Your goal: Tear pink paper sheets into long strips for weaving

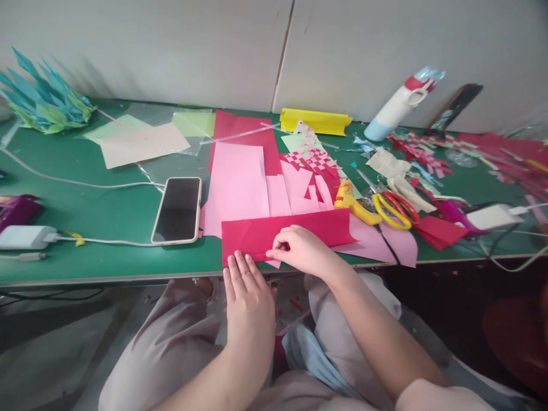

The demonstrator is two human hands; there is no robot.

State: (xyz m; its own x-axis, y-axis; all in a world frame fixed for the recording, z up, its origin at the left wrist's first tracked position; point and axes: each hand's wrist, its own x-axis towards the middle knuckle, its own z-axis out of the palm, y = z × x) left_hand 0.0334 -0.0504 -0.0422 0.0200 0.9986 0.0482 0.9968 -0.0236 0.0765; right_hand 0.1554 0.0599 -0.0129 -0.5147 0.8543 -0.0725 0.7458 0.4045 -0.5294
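Note:
A long strip of red paper (252, 231), which looks folded, lies along the front edge of the green table. My left hand (248, 285) presses its left end, fingers stretched out flat. On the strip's near edge, my right hand (299, 248) is closed with thumb and forefinger curled together at the paper; whether they pinch it is hard to see. Pink paper sheets (240, 180) lie under and behind the strip. A phone (177, 210) rests to the left of them.
Right of the papers lie a yellow glue gun (353, 202) and scissors (391, 211). Behind stand a yellow folded paper (315, 121) and a tilted-looking bottle (398, 108). A blue-green paper plant (43, 94) is at far left. White cables (107, 185) cross the green table (107, 217).

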